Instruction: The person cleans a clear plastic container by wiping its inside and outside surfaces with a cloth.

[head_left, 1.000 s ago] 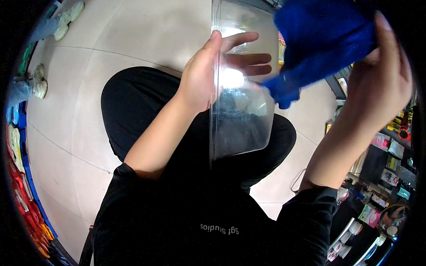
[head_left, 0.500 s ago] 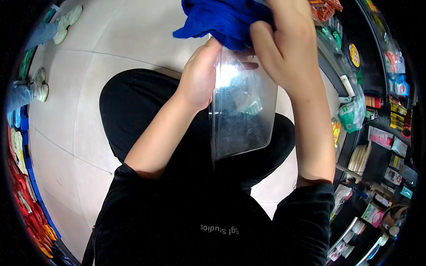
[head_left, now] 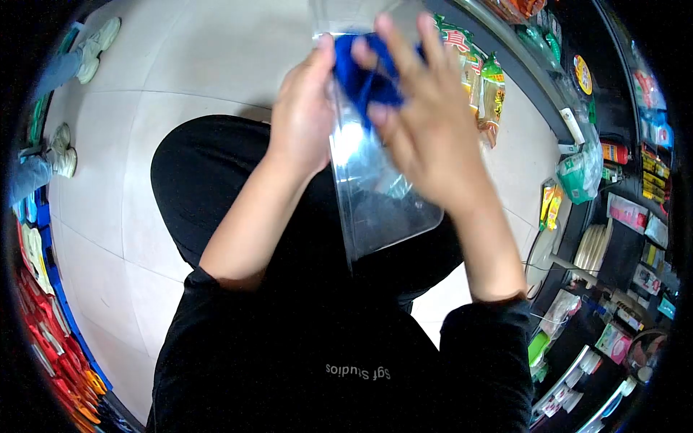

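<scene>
A clear plastic box (head_left: 382, 216), scratched and shiny, stands tilted over my lap. Its left edge is in the grip of my left hand (head_left: 303, 108), the thumb lying along the rim and the other fingers mostly hidden. A crumpled blue cloth (head_left: 357, 76) lies against the upper part of the box. Over the cloth is my right hand (head_left: 433, 123), its fingers spread and slightly blurred. The palm side faces the cloth, so how firmly it touches cannot be seen.
Packaged snacks (head_left: 492, 94) lie on the tiled floor (head_left: 180, 65) beyond my right hand. Dark shelves (head_left: 613, 245) with packaged goods line the right side. Red items (head_left: 54, 325) fill a blue-edged display at left. Another person's shoes (head_left: 65, 148) show at far left.
My right hand has come down toward me with the blue cloth, and its fingers have spread. My left hand has shifted slightly up and left along with the box. More floor snacks now show.
</scene>
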Tool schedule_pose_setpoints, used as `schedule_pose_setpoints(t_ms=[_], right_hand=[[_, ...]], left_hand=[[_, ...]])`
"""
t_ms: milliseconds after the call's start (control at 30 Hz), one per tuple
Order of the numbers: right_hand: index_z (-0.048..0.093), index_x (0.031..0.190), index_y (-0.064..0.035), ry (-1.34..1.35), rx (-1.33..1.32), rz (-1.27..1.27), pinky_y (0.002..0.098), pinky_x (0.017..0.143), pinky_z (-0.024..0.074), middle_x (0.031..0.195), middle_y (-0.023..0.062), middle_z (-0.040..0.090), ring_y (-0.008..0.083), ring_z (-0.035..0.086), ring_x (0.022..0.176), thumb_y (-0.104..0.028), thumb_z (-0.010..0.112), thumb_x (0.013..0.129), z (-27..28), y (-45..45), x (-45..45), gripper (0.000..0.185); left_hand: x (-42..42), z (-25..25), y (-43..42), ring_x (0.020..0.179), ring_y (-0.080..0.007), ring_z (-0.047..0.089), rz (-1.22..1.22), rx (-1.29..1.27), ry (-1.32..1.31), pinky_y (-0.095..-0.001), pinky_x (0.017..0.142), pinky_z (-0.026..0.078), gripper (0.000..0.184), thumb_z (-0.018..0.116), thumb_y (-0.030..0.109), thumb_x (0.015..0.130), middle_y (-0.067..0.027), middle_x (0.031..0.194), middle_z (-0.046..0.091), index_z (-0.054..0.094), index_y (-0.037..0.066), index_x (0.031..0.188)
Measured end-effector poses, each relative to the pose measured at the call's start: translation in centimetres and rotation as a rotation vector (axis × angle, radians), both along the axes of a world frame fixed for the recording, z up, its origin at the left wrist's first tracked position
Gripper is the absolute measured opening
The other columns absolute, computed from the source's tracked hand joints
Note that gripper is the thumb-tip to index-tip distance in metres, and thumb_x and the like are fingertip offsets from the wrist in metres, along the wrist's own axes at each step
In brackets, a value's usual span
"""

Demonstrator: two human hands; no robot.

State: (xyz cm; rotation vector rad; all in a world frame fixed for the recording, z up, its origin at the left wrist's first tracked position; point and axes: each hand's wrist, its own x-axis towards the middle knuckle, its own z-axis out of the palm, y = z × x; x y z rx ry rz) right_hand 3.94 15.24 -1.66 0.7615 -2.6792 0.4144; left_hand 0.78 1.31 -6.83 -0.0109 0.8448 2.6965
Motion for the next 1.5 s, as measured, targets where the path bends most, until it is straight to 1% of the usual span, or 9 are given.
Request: schedule_pose_setpoints(t_ms=[133,300,467,600,900,1167,1267,1333,1500], right_hand=[[0.053,0.129,-0.0203,-0.26,0.078,-0.01,0.0611,0.108,0.0142,0.147,0.0051,0.033,0.0339,0.023,0.137,-0.017,0.067,0.065,-0.5,0.1,6.9,0.066],[0.053,0.13,-0.0214,-0.352,0.106,-0.035,0.0618,0.108,0.0125,0.149,0.0048,0.029,0.0338,0.017,0.14,-0.023,0.068,0.069,-1.8,2.0,11.6,0.063],[0.059,0.124,-0.0259,-0.153,-0.058,-0.081,0.0622,0.105,0.0201,0.148,0.0166,0.028,0.0426,0.023,0.136,-0.041,0.073,0.07,-1.6,2.6,9.0,0.058],[0.063,0.117,-0.0122,0.17,0.0,-0.293,0.0483,0.084,0.0439,0.122,0.0198,0.049,0.0384,0.051,0.101,-0.012,0.07,0.069,-0.1,2.9,5.7,0.049],[0.066,0.09,-0.0085,0.114,-0.101,-0.064,0.0269,0.043,0.0422,0.073,0.0055,0.051,0.016,0.053,0.053,-0.008,0.067,0.067,-2.7,-0.2,10.0,0.023],[0.062,0.099,-0.0133,0.319,-0.26,-0.397,0.044,0.055,0.0477,0.088,0.0117,0.062,0.0325,0.06,0.067,-0.014,0.062,0.075,-1.6,4.4,-2.2,0.023],[0.058,0.109,-0.001,0.014,-0.388,-0.415,0.0418,0.088,0.0429,0.118,0.0147,0.054,0.0399,0.047,0.114,-0.014,0.056,0.082,1.2,1.3,-2.8,0.03],[0.064,0.098,-0.009,0.318,-0.185,-0.275,0.0391,0.064,0.0489,0.089,0.013,0.063,0.0325,0.061,0.07,-0.012,0.061,0.077,-0.5,0.8,-1.4,0.021],[0.065,0.101,-0.0119,0.019,-0.06,-0.057,0.0301,0.047,0.0422,0.076,0.0048,0.049,0.0193,0.053,0.055,-0.021,0.058,0.072,-2.0,-0.4,6.8,0.032]], left_hand=[[-0.7,0.3,-0.6,0.12,-0.0311,0.05,-0.156,-0.223,0.264,-0.0419,0.107,0.032,0.063,0.017,0.044,0.099,-0.0233,0.126,0.053,0.043,-0.006,0.128],[-0.2,1.7,0.7,0.096,-0.0288,0.065,-0.079,-0.424,0.243,-0.0308,0.076,0.053,0.036,0.036,0.021,0.098,-0.0236,0.11,0.062,0.052,-0.005,0.116],[-0.8,0.7,-0.3,0.082,-0.0149,0.066,-0.12,-0.539,0.319,-0.0223,0.063,0.046,0.019,0.049,0.017,0.094,-0.0117,0.089,0.069,0.058,0.002,0.096],[0.7,1.7,-0.7,0.06,-0.004,0.046,-0.186,-0.594,0.407,-0.0207,0.056,0.036,0.014,0.059,0.017,0.088,0.0042,0.067,0.053,0.058,0.006,0.078],[1.8,2.1,0.4,0.059,-0.0025,0.036,-0.132,-0.483,0.157,-0.0211,0.055,0.029,0.024,0.052,0.017,0.089,0.0072,0.061,0.041,0.05,0.007,0.067],[2.8,2.2,1.2,0.057,-0.0028,0.035,-0.231,-0.557,0.333,-0.0212,0.051,0.028,0.027,0.049,0.021,0.093,0.0079,0.06,0.039,0.051,0.008,0.069],[2.3,1.0,0.0,0.058,-0.0041,0.037,-0.174,-0.57,0.366,-0.0205,0.054,0.031,0.031,0.047,0.027,0.095,0.0067,0.061,0.042,0.051,0.008,0.07],[2.5,2.1,-0.4,0.058,-0.0054,0.039,-0.002,-0.702,0.202,-0.0213,0.055,0.032,0.042,0.043,0.037,0.097,0.0046,0.061,0.044,0.051,0.008,0.068],[-1.0,-0.7,-2.6,0.054,-0.007,0.037,0.005,-0.595,0.295,-0.0242,0.052,0.029,0.035,0.047,0.026,0.092,0.0032,0.057,0.043,0.049,0.006,0.062]])
